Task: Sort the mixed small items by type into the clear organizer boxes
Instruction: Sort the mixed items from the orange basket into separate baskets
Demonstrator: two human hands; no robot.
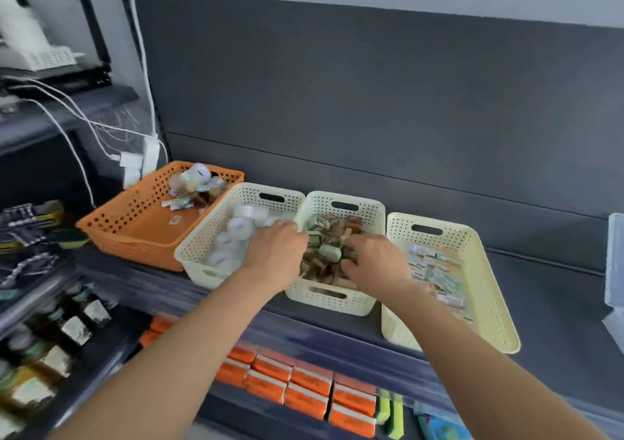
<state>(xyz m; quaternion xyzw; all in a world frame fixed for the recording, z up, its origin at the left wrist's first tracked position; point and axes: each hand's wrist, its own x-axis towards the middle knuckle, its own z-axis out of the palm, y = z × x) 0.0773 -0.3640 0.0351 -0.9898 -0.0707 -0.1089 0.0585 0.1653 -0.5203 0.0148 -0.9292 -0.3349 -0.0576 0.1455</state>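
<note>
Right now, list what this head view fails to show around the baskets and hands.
- Left hand and right hand: fingertips buried in the middle basket, so any grip is hidden.
- Flat packets in the right basket: labels blurred.
- Clear box: cut off by the right edge.
- Orange basket: pile too blurred to identify.

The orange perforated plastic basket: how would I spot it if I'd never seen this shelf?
Look along the dark shelf in front of the dark back panel, where four perforated plastic baskets sit in a row. The orange perforated plastic basket is the leftmost, nearest the white cables. It alone is orange; its three neighbours are cream.
</note>
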